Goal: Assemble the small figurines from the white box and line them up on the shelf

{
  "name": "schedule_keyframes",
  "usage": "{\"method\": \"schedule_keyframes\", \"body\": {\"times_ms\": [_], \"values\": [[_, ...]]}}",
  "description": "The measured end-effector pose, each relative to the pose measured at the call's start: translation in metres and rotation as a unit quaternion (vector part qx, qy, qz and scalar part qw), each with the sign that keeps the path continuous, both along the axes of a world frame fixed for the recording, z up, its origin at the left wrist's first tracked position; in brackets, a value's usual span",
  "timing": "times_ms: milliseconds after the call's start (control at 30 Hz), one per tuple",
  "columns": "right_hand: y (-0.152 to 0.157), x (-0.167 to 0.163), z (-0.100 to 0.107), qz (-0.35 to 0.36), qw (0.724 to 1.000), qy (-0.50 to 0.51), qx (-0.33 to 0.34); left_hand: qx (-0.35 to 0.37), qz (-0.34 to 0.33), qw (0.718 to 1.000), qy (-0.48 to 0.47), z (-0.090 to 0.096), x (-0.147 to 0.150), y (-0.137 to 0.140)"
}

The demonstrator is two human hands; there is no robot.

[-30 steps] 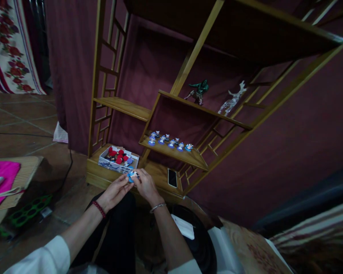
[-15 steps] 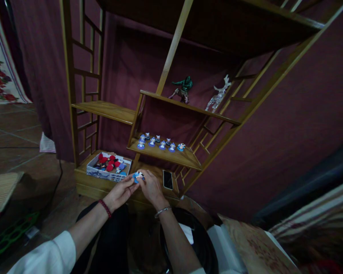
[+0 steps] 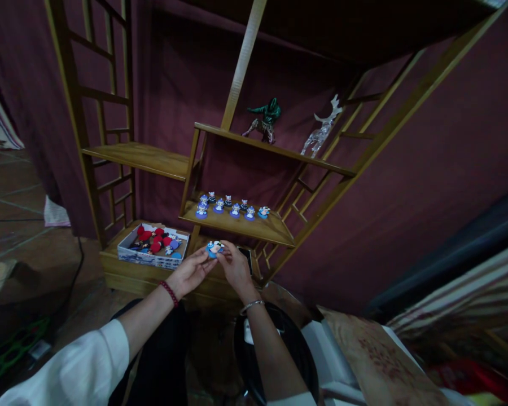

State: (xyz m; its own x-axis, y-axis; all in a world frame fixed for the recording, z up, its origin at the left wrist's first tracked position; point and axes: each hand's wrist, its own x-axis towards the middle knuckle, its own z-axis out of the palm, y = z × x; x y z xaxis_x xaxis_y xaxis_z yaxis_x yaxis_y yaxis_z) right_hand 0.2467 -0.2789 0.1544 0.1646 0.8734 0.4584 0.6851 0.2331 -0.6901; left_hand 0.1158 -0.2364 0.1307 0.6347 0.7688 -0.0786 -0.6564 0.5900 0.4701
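Note:
Both of my hands grip one small blue-and-white figurine [image 3: 214, 249] in front of the shelf unit. My left hand [image 3: 193, 272] has its fingertips on the figurine's left side, palm turned up. From the right, my right hand [image 3: 236, 270] pinches the same figurine between thumb and fingers. Beyond them, several small figurines [image 3: 235, 210] with purple bases stand upright on the middle shelf [image 3: 254, 230], with dark ones behind. A similar blue-based figurine [image 3: 263, 212] is at the right end of that row. To the left, an open box [image 3: 150, 259] holds red, blue and purple figurines.
A dark phone [image 3: 246, 256] lies behind my right hand, partly hidden. On the upper shelf stand a green-and-brown statue [image 3: 266, 119] and a clear deer ornament [image 3: 322, 131]. A round black stool-like object [image 3: 294, 361] is below my right forearm. A wooden post [image 3: 245, 62] rises above the shelf.
Both hands have moved slightly right and up with the figurine, toward the middle shelf, and now partly cover the phone. The view has shifted a little to the right.

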Motion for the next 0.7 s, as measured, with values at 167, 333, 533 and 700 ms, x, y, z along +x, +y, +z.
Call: {"method": "schedule_keyframes", "body": {"times_ms": [167, 333, 533, 700], "values": [[0.001, 0.004, 0.002, -0.009, 1.000, 0.008, 0.004, -0.002, -0.005, 1.000, 0.003, -0.004, 0.008, 0.004], [0.005, 0.009, -0.001, -0.023, 0.999, 0.031, 0.001, 0.012, -0.018, 1.000, 0.004, -0.006, 0.013, 0.006], [0.006, 0.011, -0.001, -0.039, 0.998, 0.045, 0.000, 0.015, -0.019, 1.000, 0.003, -0.003, 0.017, 0.005], [0.004, 0.015, -0.001, -0.050, 0.998, 0.034, 0.028, 0.011, -0.027, 1.000, 0.006, 0.002, 0.022, 0.005]]}}
